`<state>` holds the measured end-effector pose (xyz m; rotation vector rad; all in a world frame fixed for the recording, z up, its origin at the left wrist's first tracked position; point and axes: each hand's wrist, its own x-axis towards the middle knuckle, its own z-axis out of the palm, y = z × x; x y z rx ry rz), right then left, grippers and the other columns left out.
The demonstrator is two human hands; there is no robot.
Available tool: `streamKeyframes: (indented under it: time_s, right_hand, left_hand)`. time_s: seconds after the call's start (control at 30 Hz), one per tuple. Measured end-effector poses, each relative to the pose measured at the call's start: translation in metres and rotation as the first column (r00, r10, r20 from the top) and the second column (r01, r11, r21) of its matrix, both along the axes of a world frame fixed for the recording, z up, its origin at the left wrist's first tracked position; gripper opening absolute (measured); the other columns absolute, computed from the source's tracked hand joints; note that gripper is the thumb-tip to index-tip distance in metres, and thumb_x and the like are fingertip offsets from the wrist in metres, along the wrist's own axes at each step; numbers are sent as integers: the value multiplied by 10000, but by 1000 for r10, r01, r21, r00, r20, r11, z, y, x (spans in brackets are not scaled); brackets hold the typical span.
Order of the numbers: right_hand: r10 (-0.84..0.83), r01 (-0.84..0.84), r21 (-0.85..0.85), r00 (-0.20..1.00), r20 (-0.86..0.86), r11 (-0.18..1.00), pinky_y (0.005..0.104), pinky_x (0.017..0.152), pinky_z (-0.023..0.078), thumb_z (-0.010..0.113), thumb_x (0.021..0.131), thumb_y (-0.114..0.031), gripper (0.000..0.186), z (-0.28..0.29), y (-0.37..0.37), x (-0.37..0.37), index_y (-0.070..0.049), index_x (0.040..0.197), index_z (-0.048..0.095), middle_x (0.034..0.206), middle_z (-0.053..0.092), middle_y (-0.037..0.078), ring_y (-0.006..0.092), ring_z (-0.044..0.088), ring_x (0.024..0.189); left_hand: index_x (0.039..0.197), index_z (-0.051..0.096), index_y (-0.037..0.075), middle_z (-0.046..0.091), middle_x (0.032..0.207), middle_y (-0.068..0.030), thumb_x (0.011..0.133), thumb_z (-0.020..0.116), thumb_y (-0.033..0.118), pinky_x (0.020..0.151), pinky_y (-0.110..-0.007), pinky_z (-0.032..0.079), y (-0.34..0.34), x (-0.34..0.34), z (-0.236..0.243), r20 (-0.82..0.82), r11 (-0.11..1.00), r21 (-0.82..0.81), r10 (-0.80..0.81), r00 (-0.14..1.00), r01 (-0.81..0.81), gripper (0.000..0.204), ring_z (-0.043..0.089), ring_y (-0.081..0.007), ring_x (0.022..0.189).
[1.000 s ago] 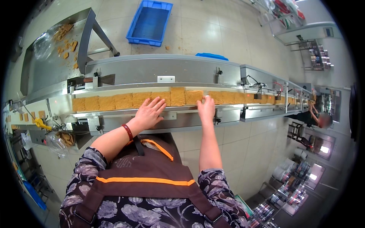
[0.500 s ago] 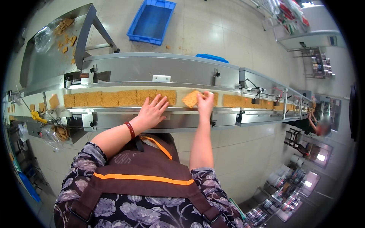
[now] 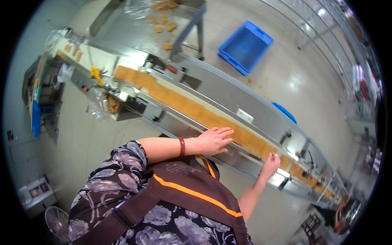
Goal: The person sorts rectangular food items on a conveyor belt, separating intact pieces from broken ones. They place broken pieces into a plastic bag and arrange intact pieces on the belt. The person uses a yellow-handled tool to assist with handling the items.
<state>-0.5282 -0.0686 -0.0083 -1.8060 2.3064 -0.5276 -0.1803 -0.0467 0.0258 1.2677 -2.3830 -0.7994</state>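
Observation:
A row of golden-brown, rough-textured square slabs runs slantwise along the pale conveyor belt, from upper left to lower right. Over its near edge lies my left hand, fingers stretched and apart, a dark red bracelet at the wrist. It seems to touch the slabs lightly and grips nothing. Lower right, beside the row's near edge, my right hand has its thumb and fingers pinched together. Whatever may be between those fingertips is too small and blurred to make out. More slabs lie beyond it on the belt.
Metal rails border the belt. Across it stand a steel table with broken pieces, and a blue crate on the floor. A yellow tool lies at the left. Another person is at the far right.
My view has turned, so the belt now slants. The right hand held up a tilted slab before; now it is lower at the row, with no slab visible in it. My left hand stays by the row.

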Motion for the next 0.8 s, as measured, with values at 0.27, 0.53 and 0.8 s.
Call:
streamKeyframes:
  time_s: [0.27, 0.53, 0.8]
  right_hand:
    - [223, -241, 23, 926, 306, 970, 409, 770, 466, 623, 884, -168, 144, 31, -47, 141, -37, 935, 655, 884, 628, 131, 306, 598, 859]
    - [510, -540, -16, 784, 355, 841, 406, 779, 477, 665, 857, -169, 132, 74, -90, 335, -60, 930, 656, 932, 655, 111, 307, 615, 908]
    - [654, -664, -69, 704, 278, 744, 387, 770, 454, 683, 844, -163, 147, 111, -125, 460, -87, 964, 646, 915, 662, 80, 281, 621, 886]
  left_hand:
    - [1222, 584, 92, 449, 1400, -173, 885, 621, 353, 1074, -465, 359, 21, 198, -6, 193, 845, -46, 532, 825, -533, 428, 399, -346, 1323]
    - [1194, 568, 143, 550, 1163, -114, 867, 639, 298, 865, -424, 515, -131, 364, -11, 206, 623, 35, 761, 616, -781, 369, 577, -330, 1044]
    - [1148, 575, 153, 495, 1206, -170, 833, 669, 212, 878, -472, 518, -210, 351, -47, 298, 697, 4, 684, 666, -717, 334, 499, -381, 1138]
